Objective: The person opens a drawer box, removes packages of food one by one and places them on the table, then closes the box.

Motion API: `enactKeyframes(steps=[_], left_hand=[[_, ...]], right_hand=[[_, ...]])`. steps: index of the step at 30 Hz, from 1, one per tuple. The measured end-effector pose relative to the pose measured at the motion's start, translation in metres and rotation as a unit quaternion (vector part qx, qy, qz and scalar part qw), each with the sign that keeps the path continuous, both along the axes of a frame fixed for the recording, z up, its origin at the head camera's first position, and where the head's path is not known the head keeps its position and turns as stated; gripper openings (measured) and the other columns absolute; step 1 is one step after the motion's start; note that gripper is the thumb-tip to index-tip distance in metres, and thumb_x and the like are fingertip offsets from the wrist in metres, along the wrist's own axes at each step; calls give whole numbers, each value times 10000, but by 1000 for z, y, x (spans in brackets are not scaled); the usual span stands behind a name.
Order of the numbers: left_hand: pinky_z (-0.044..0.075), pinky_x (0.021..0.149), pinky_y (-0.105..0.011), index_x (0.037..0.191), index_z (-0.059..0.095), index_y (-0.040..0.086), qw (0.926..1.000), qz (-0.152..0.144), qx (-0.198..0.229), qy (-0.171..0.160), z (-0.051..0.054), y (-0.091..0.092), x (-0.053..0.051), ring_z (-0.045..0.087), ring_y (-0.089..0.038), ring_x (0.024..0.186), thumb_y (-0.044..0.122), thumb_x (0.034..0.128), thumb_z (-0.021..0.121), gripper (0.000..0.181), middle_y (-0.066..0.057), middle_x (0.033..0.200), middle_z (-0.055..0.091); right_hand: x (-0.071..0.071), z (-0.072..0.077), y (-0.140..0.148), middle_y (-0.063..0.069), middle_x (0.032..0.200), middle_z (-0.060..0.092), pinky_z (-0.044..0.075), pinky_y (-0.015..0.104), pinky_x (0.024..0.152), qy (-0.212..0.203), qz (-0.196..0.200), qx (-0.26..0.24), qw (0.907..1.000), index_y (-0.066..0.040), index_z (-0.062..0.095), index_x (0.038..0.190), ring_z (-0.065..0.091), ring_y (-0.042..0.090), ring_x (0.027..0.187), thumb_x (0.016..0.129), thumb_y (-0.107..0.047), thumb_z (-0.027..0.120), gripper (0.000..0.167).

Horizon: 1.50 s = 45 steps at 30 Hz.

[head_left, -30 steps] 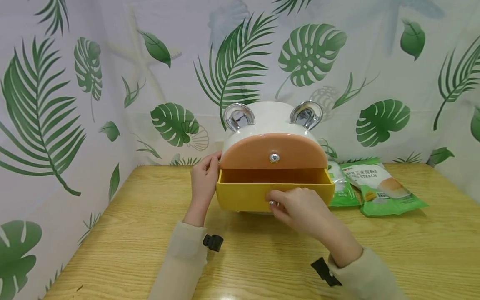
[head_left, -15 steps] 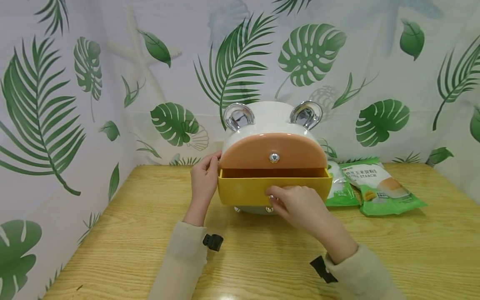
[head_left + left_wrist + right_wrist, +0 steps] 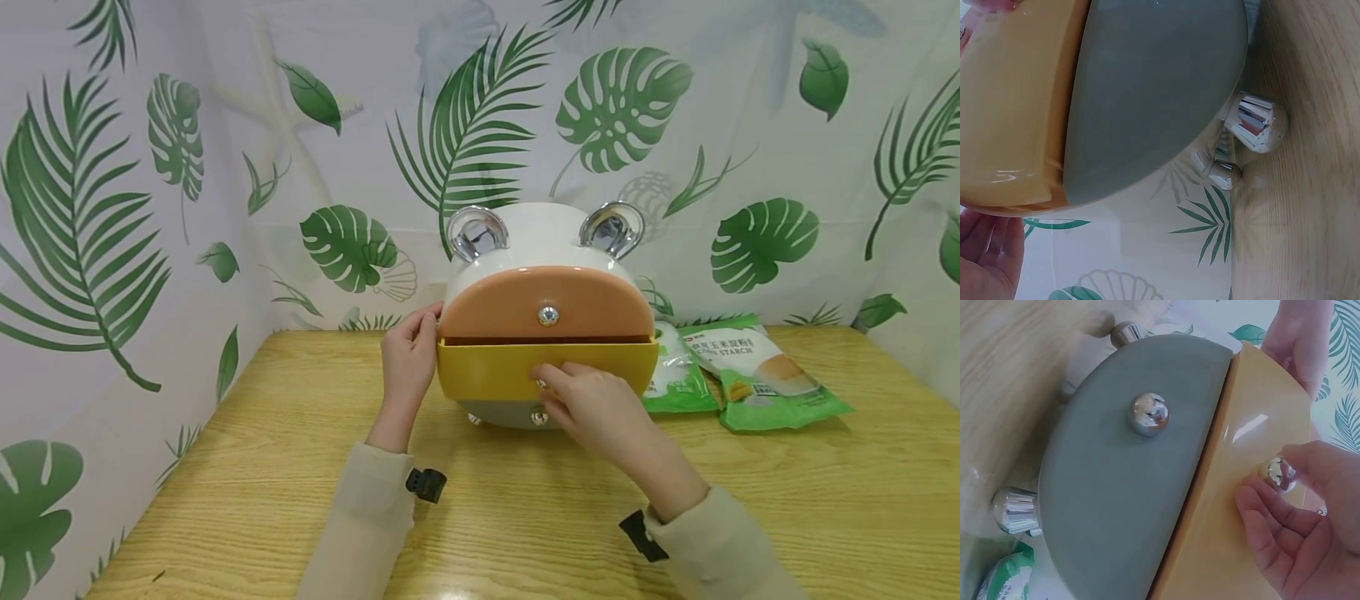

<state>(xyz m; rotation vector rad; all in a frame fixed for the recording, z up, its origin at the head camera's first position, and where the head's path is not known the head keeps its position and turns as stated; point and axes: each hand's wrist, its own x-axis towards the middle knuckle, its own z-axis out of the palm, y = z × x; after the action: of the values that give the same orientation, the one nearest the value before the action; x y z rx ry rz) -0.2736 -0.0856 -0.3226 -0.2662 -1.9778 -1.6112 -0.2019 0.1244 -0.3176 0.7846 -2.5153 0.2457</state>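
A rounded white cabinet (image 3: pixel 542 237) with shiny silver ears stands on the wooden table. Its orange top drawer (image 3: pixel 495 307) and grey bottom drawer (image 3: pixel 1116 462) are closed. Between them, the yellow drawer (image 3: pixel 480 371) sticks out slightly, leaving a thin dark gap along its top. My right hand (image 3: pixel 600 412) pinches the silver knob (image 3: pixel 1279 474) on the yellow drawer's front between thumb and fingers. My left hand (image 3: pixel 408 358) rests against the cabinet's left side, its fingertips partly hidden behind the edge.
Right of the cabinet lie two green-and-white bags: a corn starch bag (image 3: pixel 765 375) and another bag (image 3: pixel 681 375) partly hidden behind the drawer. A leaf-patterned cloth (image 3: pixel 480 100) hangs behind the wooden table (image 3: pixel 300 467). Silver feet (image 3: pixel 1257 122) support the cabinet.
The yellow drawer has slid back into the cabinet, from well out to nearly closed, with my right hand moving along on its knob. The grey drawer has come into sight. My left hand stays put.
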Motion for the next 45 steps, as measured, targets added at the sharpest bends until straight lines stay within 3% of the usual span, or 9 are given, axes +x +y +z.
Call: enactKeyframes(steps=[9, 25, 31, 37, 45], left_hand=[[441, 838, -304, 983, 674, 0, 10000, 45, -2, 89, 1, 0, 0, 577, -187, 972, 103, 886, 482, 239, -108, 982, 647], [456, 818, -304, 989, 672, 1, 10000, 26, -5, 63, 1, 0, 0, 575, -182, 975, 100, 888, 482, 237, -110, 990, 644], [457, 818, -303, 994, 668, -4, 10000, -8, -7, 43, 1, 0, 0, 574, -187, 975, 94, 890, 482, 235, -114, 995, 642], [457, 817, -296, 994, 670, 2, 10000, -24, 22, 18, 1, 0, 1, 574, -181, 975, 101, 892, 484, 234, -108, 997, 642], [452, 827, -304, 996, 668, -1, 10000, 11, -23, 69, 1, 0, 1, 572, -187, 980, 98, 890, 481, 237, -111, 998, 641]], right_hand=[[-3, -4, 2, 17, 767, 497, 398, 274, 522, -187, -26, -21, 9998, -111, 572, 1077, 471, 165, 664, 777, -122, 658, 312], [-9, -8, 4, 48, 836, 536, 418, 313, 580, -117, 80, 91, 9999, -83, 534, 1143, 484, 174, 663, 761, -131, 661, 405], [-6, -6, 3, 4, 741, 543, 401, 260, 486, -574, -4, 334, 9978, -110, 479, 1162, 494, 128, 580, 776, -199, 657, 435], [-6, -11, 1, -22, 784, 548, 423, 259, 531, -1104, 51, 542, 9924, -146, 510, 1061, 502, 105, 642, 792, -224, 649, 313], [-9, -20, 1, -46, 733, 541, 429, 265, 540, -1477, 220, 726, 9861, -136, 536, 975, 520, 100, 651, 784, -209, 661, 239]])
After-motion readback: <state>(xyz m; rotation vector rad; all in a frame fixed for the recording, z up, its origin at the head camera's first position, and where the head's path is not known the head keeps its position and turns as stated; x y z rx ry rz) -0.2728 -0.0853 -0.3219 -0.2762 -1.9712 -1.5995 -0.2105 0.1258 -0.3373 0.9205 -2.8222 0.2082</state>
